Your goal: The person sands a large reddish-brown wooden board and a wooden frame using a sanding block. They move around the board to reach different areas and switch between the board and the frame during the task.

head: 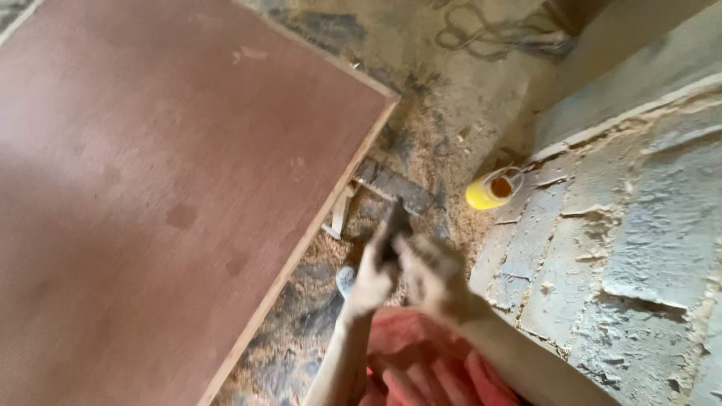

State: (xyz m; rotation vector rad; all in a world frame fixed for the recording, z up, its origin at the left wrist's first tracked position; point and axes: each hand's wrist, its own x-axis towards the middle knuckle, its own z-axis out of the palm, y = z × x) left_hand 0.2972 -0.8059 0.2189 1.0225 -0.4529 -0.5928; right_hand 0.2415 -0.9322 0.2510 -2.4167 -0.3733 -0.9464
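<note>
A plywood board (165, 188) lies on the floor (444, 113), left. A bottle (490, 190) lies right of it, beside the wall (639, 248). Cord (489, 34) lies behind.

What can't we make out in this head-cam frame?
- Dark object between the left hand and right hand: motion blur; its kind cannot be told.
- Fingers of both hands: blurred, so the grip is unclear.
- Plywood sheet: cut off by the left and bottom edges.
- Yellow container: too small to see its contents.
- Cord on the floor: runs off the top edge.
</note>
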